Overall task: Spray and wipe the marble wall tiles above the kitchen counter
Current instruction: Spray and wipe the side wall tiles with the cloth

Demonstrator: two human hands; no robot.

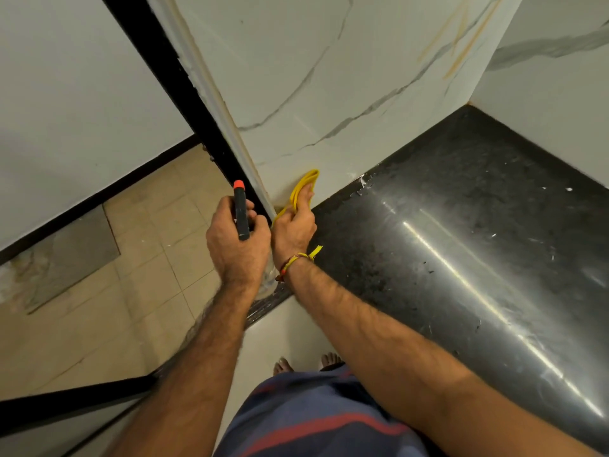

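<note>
The left hand [238, 249] has its grip closed around a dark spray bottle [241, 216] with an orange nozzle tip [238, 184]; the bottle is held upright, just beside the outer edge of the marble wall tiles [329, 77]. The right hand [294, 230] holds a folded yellow cloth [304, 189] and presses it with the fingers against the lowest part of the tiles, close to the line where the wall meets the dark tabletop [461, 225].

Several things can go wrong from here, in my judgement. The cloth works in a narrow corner, between the black strip [184, 94] at the wall edge and the tabletop, so a stroke can easily slide off the tile and wipe the tabletop instead, and the bottom band of the tile stays dirty. The tabletop already carries white specks and smears near the joint, and the cloth could pick these up and drag them onto the marble. The two hands are very near each other; if the right hand sweeps to the left it may knock the bottle, and the grip on it could slip. I cannot tell which way the nozzle points, so a squeeze now may send liquid to the floor [99, 308], where bare feet [283, 366] stand, and a wet floor is slippery. The brownish streaks [461, 37] high on the tile are well apart from the cloth and may be forgotten.
</note>
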